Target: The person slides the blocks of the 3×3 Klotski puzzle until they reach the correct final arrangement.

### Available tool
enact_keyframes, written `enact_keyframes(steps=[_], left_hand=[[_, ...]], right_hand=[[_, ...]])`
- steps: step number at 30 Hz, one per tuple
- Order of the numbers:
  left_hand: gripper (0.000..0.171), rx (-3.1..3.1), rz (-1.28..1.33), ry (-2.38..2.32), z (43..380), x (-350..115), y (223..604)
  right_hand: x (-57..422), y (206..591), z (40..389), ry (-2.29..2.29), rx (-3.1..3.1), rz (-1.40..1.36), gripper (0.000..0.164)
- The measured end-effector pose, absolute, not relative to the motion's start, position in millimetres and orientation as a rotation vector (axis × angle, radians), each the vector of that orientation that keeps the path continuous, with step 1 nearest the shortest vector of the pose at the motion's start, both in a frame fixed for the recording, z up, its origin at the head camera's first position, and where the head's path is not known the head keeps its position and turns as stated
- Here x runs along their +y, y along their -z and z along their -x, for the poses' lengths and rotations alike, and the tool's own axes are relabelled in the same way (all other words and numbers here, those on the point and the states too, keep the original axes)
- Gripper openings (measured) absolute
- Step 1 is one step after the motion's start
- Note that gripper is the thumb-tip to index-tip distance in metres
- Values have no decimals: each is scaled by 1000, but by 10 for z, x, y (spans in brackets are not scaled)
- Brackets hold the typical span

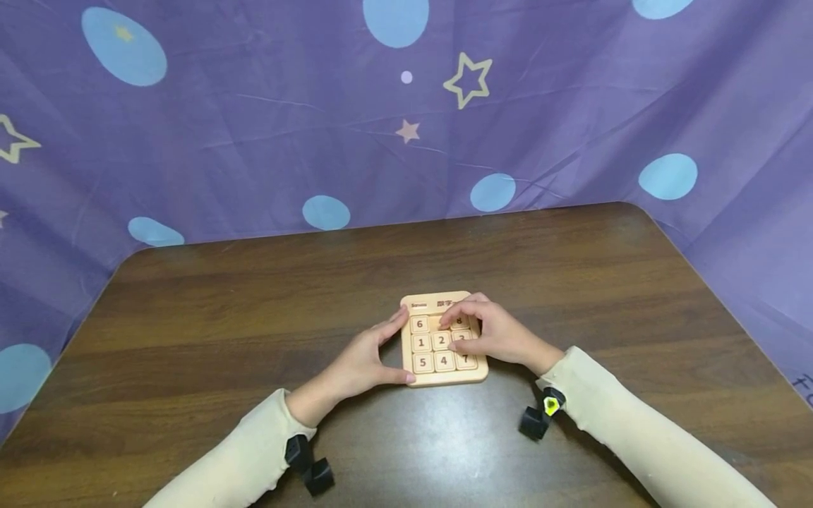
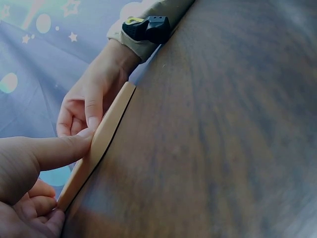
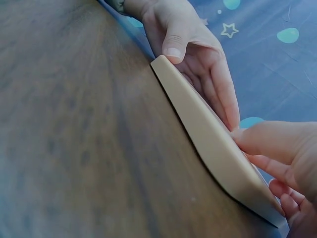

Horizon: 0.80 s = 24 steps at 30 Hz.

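A light wooden number slide puzzle lies flat on the table, its square tiles marked with dark digits. One slot in the top row, between the 6 tile and the 8 tile, is bare. My left hand holds the puzzle's left side, thumb at the near corner and fingers along the frame farther up. Over the right columns, my right hand has its thumb by the 2 tile and 3 tile, and a fingertip at the bare slot. In the right wrist view, its other fingers bend beside the frame.
The brown wooden table has rounded far corners. Behind it hangs a purple cloth with blue dots and stars. A black wrist device is strapped to the left sleeve, another black device to the right one.
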<state>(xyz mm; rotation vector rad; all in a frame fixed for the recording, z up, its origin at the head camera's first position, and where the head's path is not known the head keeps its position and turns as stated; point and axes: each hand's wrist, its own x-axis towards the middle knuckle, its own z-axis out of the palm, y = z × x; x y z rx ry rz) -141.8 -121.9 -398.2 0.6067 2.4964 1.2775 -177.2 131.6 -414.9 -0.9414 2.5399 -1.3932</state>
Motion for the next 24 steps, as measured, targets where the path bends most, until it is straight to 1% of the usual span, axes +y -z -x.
enact_keyframes(steps=[6, 12, 19, 24], left_hand=[[97, 2493, -615, -1273, 1419, -1214, 3982], [96, 2492, -604, -1276, 1419, -1210, 3969], [97, 2489, -608, -1271, 1414, -1213, 3971], [97, 2486, -601, -1279, 1414, -1216, 3968]], right_hand=[[1288, 4174, 1791, 1398, 2597, 905, 30], [1239, 4170, 1808, 1444, 2655, 871, 27], [1212, 4167, 1812, 1473, 2679, 756, 24], [1202, 4182, 1826, 1471, 2699, 740, 23]])
